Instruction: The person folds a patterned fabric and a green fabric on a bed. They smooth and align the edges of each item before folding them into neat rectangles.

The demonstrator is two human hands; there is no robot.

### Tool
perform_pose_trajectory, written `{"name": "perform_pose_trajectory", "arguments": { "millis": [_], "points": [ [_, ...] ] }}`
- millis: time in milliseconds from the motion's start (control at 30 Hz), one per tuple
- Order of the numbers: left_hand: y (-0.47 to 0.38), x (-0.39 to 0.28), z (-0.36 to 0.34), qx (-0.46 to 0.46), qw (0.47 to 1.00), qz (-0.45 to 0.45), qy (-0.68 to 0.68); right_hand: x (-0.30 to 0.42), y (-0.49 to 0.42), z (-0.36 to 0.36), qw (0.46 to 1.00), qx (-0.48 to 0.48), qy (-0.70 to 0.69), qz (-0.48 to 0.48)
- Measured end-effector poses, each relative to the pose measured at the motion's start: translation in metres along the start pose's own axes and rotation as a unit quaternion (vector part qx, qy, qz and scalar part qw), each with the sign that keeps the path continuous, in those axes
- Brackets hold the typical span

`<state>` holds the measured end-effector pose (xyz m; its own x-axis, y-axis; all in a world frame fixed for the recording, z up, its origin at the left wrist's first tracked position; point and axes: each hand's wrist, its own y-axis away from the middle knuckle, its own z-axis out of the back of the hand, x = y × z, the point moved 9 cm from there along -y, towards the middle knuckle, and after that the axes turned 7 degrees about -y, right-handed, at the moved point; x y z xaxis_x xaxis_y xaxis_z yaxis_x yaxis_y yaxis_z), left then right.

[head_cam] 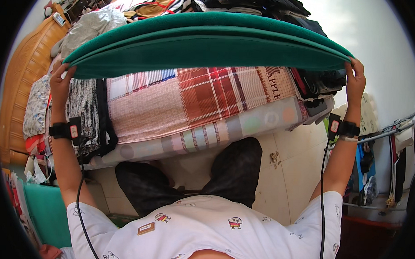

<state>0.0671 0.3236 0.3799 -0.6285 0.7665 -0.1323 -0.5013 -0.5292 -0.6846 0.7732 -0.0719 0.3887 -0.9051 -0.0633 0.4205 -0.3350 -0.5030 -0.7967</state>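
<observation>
A green towel-like cloth [210, 47], folded in layers, is stretched between my two hands above the bed. My left hand [62, 78] pinches its left end between thumb and fingers. At the opposite end, my right hand [355, 74] grips the other corner. The cloth sags a little along its lower edge and hides part of the bed behind it. Beneath it lies a plaid patterned bed sheet [208, 102] over the mattress. Beside my left forearm is a folded black-and-white knit garment [83, 111] with a dark edge.
Dark folded clothes [319, 82] are piled at the bed's right end, more dark clothes [253, 2] at the back. A wooden headboard [31, 78] stands left. At right, a metal rack [385, 132] holds hanging items. Cables [81, 193] run from both wrist straps.
</observation>
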Motion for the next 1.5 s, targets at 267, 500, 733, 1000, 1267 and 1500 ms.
{"name": "perform_pose_trajectory", "arguments": {
  "millis": [267,500,733,1000,1267,1500],
  "points": [
    [0.149,-0.072,-0.064,0.087,0.988,-0.016,-0.129,-0.010,0.173,-0.063,0.977,0.113,0.168,0.064],
    [0.232,-0.104,-0.113,0.180,0.959,-0.026,-0.217,-0.042,0.256,-0.086,0.964,0.154,0.216,-0.017],
    [0.214,-0.105,-0.073,0.076,0.994,-0.005,-0.081,-0.040,0.227,-0.057,0.994,0.070,0.084,-0.013],
    [0.200,-0.065,0.039,-0.149,0.951,0.207,0.174,-0.052,0.139,0.031,0.949,-0.153,-0.207,-0.180],
    [0.141,-0.006,-0.090,-0.006,0.972,0.225,0.067,-0.061,0.067,-0.104,0.997,0.049,0.038,-0.046],
    [0.176,0.068,-0.214,0.141,0.898,0.414,0.050,-0.035,0.119,-0.199,0.980,0.115,0.162,-0.013]
  ]
}}
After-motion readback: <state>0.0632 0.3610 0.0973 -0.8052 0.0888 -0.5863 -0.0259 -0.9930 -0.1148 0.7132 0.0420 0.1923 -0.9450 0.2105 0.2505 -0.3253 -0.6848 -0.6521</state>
